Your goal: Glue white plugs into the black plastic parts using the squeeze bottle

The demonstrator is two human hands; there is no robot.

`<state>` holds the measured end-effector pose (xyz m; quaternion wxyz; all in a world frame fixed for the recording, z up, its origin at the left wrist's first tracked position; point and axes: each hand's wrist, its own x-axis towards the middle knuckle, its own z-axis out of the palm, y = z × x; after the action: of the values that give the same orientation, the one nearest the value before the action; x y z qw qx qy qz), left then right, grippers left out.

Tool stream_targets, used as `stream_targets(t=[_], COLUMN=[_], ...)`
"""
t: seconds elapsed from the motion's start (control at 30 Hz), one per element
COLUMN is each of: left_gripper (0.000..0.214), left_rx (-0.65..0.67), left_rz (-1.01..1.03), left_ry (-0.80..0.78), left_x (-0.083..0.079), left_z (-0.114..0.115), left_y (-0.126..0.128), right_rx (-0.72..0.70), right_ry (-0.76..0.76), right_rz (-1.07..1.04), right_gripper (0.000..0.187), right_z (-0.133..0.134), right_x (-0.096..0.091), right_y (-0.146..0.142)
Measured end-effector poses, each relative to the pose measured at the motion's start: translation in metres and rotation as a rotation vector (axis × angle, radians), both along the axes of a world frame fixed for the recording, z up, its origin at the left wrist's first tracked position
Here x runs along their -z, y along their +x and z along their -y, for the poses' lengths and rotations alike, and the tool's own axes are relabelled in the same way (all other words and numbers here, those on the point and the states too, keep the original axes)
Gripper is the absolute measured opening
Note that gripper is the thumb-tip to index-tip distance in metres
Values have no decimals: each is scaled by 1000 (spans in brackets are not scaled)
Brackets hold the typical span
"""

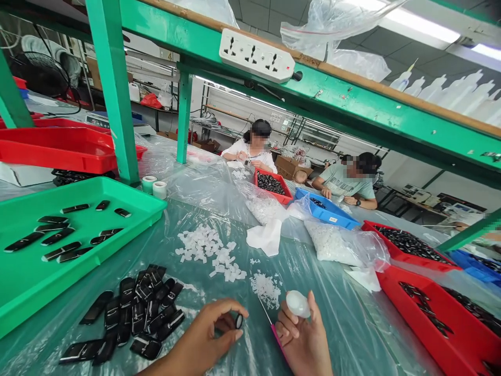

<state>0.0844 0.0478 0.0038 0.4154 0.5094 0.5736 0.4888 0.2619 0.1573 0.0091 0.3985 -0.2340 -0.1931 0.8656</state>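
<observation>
My left hand (211, 334) pinches a small black oblong piece (238, 320) with a pale rim between thumb and fingertips. In my right hand (299, 334) is a small white translucent round cup (298, 304), held at the fingers. A thin metal-tipped tool with a pink handle (278, 339) runs along the curled fingers of that hand; whether they grip it I cannot tell. Its tip points to a heap of tiny white bits (266, 289). Larger white pieces (209, 249) are scattered farther back. Left of my left hand lies a pile of glossy black parts (136, 310).
A green tray (129, 196) with several black parts stands at left. Red trays (407, 313) of black parts line the right. Bags of white pieces (332, 243) lie ahead. A green shelf beam (176, 31) with a power strip (256, 55) crosses overhead. Two people sit opposite.
</observation>
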Motion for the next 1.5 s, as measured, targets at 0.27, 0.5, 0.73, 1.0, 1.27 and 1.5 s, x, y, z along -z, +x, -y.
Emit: stream_targets(t=[0.27, 0.5, 0.73, 1.0, 1.27, 1.5], left_gripper=[17, 18, 20, 29, 33, 33], left_rx=[8, 20, 26, 58, 78, 96], left_rz=[73, 69, 24, -90, -103, -156], left_ry=[44, 85, 79, 105, 98, 95], left_x=[-7, -7, -9, -11, -15, -16], left_z=[2, 1, 2, -1, 3, 2], left_y=[-1, 0, 0, -2, 0, 0], right_rx=[-4, -9, 25, 71, 94, 145], right_ry=[-66, -69, -45, 185, 340, 501], right_rz=[-28, -29, 72, 345, 547, 672], right_gripper=[40, 40, 38, 34, 38, 37], right_z=[3, 4, 8, 18, 23, 28], right_x=[-4, -4, -6, -1, 3, 0], right_y=[3, 4, 2, -5, -5, -2])
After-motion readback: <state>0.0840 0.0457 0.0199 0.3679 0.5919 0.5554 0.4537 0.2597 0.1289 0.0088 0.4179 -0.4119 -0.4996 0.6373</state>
